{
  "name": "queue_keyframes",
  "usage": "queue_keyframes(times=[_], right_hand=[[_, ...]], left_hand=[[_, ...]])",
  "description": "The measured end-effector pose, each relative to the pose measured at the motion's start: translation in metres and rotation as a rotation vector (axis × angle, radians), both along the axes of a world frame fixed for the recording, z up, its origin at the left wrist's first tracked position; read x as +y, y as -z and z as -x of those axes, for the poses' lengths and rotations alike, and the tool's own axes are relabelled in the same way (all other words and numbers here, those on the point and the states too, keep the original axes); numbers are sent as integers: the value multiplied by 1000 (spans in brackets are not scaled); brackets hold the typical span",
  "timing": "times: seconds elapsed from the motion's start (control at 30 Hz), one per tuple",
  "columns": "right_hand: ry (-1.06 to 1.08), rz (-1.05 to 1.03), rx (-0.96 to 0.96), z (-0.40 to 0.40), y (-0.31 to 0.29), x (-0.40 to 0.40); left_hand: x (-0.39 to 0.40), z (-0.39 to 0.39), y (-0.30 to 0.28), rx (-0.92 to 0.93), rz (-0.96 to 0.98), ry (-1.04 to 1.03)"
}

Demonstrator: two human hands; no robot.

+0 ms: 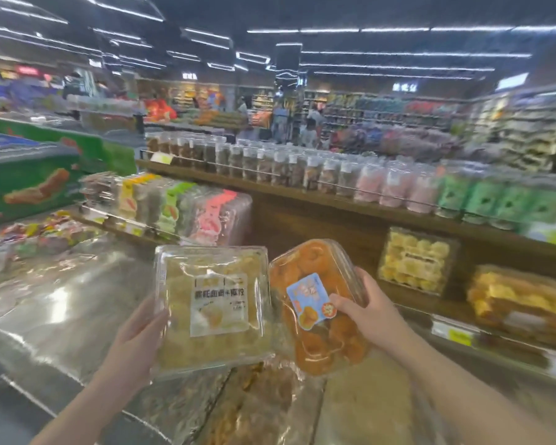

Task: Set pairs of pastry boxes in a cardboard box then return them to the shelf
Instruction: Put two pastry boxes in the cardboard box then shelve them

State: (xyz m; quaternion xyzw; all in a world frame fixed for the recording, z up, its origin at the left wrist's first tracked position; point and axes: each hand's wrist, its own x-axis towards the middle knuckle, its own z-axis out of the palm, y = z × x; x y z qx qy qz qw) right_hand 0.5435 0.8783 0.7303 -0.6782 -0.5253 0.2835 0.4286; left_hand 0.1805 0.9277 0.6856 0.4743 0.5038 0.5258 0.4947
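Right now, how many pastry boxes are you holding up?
2. The pale yellow pastry box is in the left hand; the orange pastry box is in the right hand, the two side by side. More boxes sit on the shelves behind.

A wooden shelf (302, 195) in a supermarket aisle carries a long row of clear jars (270, 165) with white lids, running on into pink tubs (395, 187) and green tubs (501, 197). On the tier below sit clear boxes of yellow pastries (414, 261) and golden pastries (520, 303), close together.
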Motion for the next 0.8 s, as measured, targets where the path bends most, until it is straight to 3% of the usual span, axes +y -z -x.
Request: queue_keyframes(times=[0.37, 0.8], right_hand=[[169, 50, -38, -160, -3, -79], [249, 114, -25, -380, -2, -133]], left_hand=[[2, -171, 9, 23, 23, 245], [0, -395, 16, 56, 30, 378]])
